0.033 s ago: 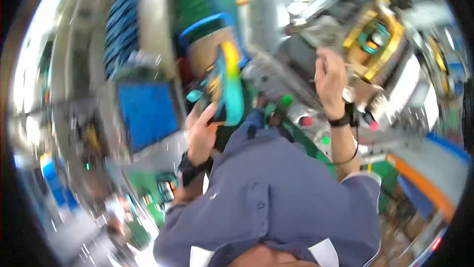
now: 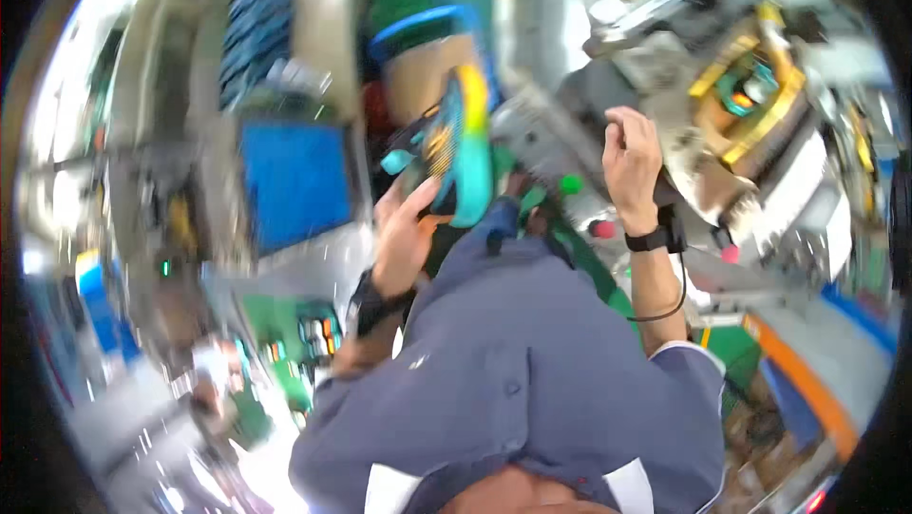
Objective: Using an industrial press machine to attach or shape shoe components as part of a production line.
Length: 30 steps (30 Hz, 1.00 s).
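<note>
My left hand [image 2: 403,240] is closed at the near end of a curved teal-and-yellow casing [image 2: 472,148], with dark and golden-yellow parts along its left side. Motion blur hides its exact kind and how the fingers grip it. My right hand [image 2: 631,164] is raised in front of a grey machine part, fingers loosely curled and a gap beside the thumb. Nothing shows in it. Right of that hand lies a yellow frame [image 2: 711,129] with a teal, ring-like part [image 2: 739,96] inside. Both wrists wear dark bands, and a cable runs from the right one.
A blue-rimmed bin [image 2: 418,22] with brown cardboard stands beyond the casing. Left of it are a blue panel [image 2: 294,183] and a stack of dark-blue ribbed pieces [image 2: 256,25]. Green and red buttons [image 2: 570,183] sit ahead of me. An orange-edged bench [image 2: 798,376] stands at the lower right.
The view has shifted, so the surroundings sit farther right. My left hand and the casing appear slightly right and higher. My right hand is a little farther from the yellow frame.
</note>
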Each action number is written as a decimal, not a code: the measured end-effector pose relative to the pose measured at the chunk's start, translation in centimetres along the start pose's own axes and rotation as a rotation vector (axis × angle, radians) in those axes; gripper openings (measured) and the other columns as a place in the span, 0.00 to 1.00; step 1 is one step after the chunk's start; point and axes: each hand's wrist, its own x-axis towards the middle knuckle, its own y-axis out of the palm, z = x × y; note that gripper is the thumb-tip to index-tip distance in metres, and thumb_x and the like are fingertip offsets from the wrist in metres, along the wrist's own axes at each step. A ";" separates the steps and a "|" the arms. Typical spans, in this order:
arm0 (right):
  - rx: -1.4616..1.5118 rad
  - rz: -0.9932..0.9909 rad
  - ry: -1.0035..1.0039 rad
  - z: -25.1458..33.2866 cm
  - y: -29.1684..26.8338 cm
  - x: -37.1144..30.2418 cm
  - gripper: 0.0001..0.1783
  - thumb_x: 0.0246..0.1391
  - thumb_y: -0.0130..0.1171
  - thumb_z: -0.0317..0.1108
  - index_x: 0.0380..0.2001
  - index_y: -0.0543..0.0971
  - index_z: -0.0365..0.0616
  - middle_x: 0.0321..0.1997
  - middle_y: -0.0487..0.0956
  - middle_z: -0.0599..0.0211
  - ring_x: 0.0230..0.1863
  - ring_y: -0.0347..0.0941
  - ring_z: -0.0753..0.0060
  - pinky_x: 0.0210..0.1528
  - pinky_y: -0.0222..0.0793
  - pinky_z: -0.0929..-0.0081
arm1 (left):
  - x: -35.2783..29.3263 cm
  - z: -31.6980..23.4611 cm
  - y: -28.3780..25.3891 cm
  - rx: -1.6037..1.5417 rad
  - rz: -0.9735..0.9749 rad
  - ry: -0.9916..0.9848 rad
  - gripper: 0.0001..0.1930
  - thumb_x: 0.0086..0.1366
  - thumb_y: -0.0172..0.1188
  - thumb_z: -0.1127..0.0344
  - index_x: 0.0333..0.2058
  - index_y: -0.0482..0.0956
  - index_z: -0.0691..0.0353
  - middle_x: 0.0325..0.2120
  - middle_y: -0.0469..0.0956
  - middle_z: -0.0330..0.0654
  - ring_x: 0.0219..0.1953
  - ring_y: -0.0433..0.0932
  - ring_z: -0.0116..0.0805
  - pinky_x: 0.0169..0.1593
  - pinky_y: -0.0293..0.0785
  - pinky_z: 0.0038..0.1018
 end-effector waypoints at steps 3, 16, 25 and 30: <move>-0.042 0.190 -0.083 -1.5 7.7 -5.8 0.07 0.51 0.55 0.24 0.35 0.78 0.43 0.39 0.77 0.59 0.44 0.72 0.54 0.46 0.70 0.61 | -2.5 3.0 -2.0 -0.418 -0.091 -0.145 0.17 0.64 0.58 0.71 0.50 0.72 0.68 0.45 0.78 0.45 0.46 0.79 0.34 0.51 0.75 0.29; 0.019 0.147 -0.215 -2.6 14.1 -4.0 0.11 0.51 0.56 0.25 0.40 0.79 0.38 0.34 0.77 0.58 0.35 0.73 0.61 0.39 0.69 0.67 | -15.7 11.6 -17.8 -0.644 -0.794 -0.168 0.15 0.61 0.62 0.68 0.44 0.77 0.72 0.36 0.80 0.45 0.35 0.79 0.34 0.39 0.75 0.31; 0.442 0.190 -0.843 44.5 16.4 11.5 0.07 0.55 0.59 0.27 0.39 0.79 0.41 0.32 0.79 0.67 0.27 0.66 0.77 0.33 0.66 0.77 | -21.0 25.0 -44.2 -0.704 -1.450 0.132 0.13 0.52 0.64 0.76 0.38 0.78 0.72 0.33 0.80 0.44 0.32 0.80 0.39 0.37 0.78 0.33; 0.428 0.313 -1.095 69.0 23.4 9.3 0.11 0.56 0.61 0.34 0.39 0.79 0.39 0.35 0.82 0.62 0.36 0.76 0.71 0.40 0.71 0.74 | -23.9 27.9 -59.9 -0.648 -1.682 0.044 0.13 0.52 0.66 0.62 0.27 0.80 0.67 0.23 0.77 0.44 0.20 0.76 0.36 0.20 0.70 0.31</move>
